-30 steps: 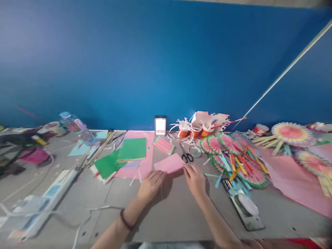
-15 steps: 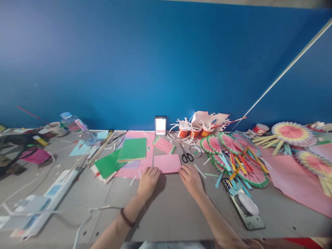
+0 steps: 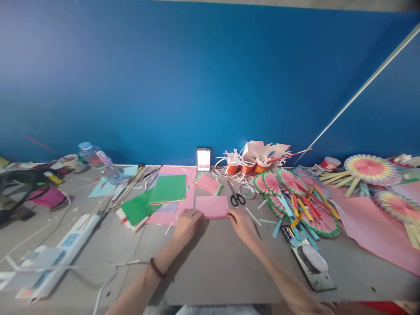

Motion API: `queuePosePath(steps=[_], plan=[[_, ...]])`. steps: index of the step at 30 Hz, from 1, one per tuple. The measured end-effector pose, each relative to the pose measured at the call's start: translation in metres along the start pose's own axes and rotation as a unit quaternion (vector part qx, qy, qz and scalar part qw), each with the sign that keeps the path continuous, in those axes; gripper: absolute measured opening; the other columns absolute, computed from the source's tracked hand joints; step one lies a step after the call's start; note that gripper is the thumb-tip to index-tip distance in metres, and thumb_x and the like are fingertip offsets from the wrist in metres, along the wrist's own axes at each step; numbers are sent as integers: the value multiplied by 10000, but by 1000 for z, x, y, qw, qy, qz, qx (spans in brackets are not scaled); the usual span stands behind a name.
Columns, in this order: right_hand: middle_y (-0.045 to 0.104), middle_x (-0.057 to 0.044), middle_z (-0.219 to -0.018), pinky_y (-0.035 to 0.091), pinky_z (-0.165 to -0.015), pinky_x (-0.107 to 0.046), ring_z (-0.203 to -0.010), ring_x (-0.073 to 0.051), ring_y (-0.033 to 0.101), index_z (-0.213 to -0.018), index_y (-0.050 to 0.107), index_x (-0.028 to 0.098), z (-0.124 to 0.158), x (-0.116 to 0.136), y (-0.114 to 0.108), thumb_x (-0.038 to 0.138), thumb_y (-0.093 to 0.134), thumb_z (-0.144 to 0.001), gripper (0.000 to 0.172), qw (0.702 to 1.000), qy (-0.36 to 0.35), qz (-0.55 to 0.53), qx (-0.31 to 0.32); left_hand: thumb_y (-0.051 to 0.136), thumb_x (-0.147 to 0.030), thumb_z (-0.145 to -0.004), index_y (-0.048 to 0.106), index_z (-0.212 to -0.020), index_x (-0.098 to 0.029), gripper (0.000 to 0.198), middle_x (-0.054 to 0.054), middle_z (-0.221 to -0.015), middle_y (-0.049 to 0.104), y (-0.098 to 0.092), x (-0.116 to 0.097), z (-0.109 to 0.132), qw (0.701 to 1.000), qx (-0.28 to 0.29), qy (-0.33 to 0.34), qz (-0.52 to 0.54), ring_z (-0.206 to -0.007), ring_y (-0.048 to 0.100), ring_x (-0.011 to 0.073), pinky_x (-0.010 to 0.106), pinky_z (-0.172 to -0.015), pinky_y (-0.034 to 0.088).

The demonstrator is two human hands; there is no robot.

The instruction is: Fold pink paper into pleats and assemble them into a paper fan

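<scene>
A pink paper sheet (image 3: 211, 206) lies flat on the desk in front of me, its near edge a little thick as if folded or stacked. My left hand (image 3: 188, 225) is closed at its near left corner, fingers curled and pressed together on the edge. At the near right corner my right hand (image 3: 242, 225) grips the paper between thumb and fingers. Just beyond the right hand are black-handled scissors (image 3: 237, 200). Behind the paper lies a row of pink, green-edged pleated strips (image 3: 208, 184). Green paper sheets (image 3: 168, 189) rest to the left.
Pleated paper fans (image 3: 303, 197) with coloured sticks crowd the right, beside a phone (image 3: 311, 267) with a white case on it. Red cups (image 3: 261, 164) hold paper strips at the back. A power strip (image 3: 62, 260), thin sticks (image 3: 126, 188) and a tilted bottle (image 3: 98, 158) occupy the left.
The fingers of both hands have curled more tightly at the near corners of the pink paper. My left wrist has shifted slightly left. The paper lies almost where it was.
</scene>
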State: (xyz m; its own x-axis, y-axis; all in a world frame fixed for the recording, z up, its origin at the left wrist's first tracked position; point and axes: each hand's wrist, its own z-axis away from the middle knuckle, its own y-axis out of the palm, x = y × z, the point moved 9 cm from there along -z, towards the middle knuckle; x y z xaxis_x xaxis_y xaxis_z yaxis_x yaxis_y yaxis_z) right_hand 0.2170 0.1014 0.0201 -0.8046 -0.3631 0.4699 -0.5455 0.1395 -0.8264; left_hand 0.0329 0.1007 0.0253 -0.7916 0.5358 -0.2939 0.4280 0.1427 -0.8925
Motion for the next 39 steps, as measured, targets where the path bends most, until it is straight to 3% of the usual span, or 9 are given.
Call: queuePosePath(steps=[4,10,20,30,39], plan=[[703,-48,-861,471,-747,-307,-819,-202,642,-880,659,201,-7,-4,2,115,481,-863,199,1000,8,-17,13,478,-50,-818,651,-862,-195,230,48,-855,695,0,4,-2,999,21,-25,21,-804,617,191,317,-725,407],[686,-62,-891,487,-752,-308,-813,-193,639,-858,673,192,-9,-6,5,127,485,-864,199,1000,11,-19,-1,469,-77,-848,660,-879,-190,224,60,-879,668,0,8,-7,998,5,-25,65,-808,612,176,290,-710,463],[678,-60,-926,528,-779,-312,-869,-183,639,-943,693,200,-5,2,3,143,533,-870,185,994,-107,-8,3,478,-191,-908,663,-981,-221,201,70,-952,621,8,13,-3,997,-16,36,60,-903,568,186,308,-761,479],[697,-77,-956,540,-789,-334,-867,-189,658,-900,704,197,-5,1,-2,118,540,-855,188,994,-98,-16,-43,510,-157,-893,651,-911,-186,145,46,-857,660,3,10,-4,999,-8,26,20,-834,576,183,319,-734,437],[706,-83,-942,549,-778,-337,-874,-193,663,-889,720,192,-4,-1,-1,85,535,-832,221,994,-100,-24,-47,483,-137,-889,697,-925,-210,229,72,-949,680,3,20,-4,998,-16,29,60,-886,616,188,330,-763,476]])
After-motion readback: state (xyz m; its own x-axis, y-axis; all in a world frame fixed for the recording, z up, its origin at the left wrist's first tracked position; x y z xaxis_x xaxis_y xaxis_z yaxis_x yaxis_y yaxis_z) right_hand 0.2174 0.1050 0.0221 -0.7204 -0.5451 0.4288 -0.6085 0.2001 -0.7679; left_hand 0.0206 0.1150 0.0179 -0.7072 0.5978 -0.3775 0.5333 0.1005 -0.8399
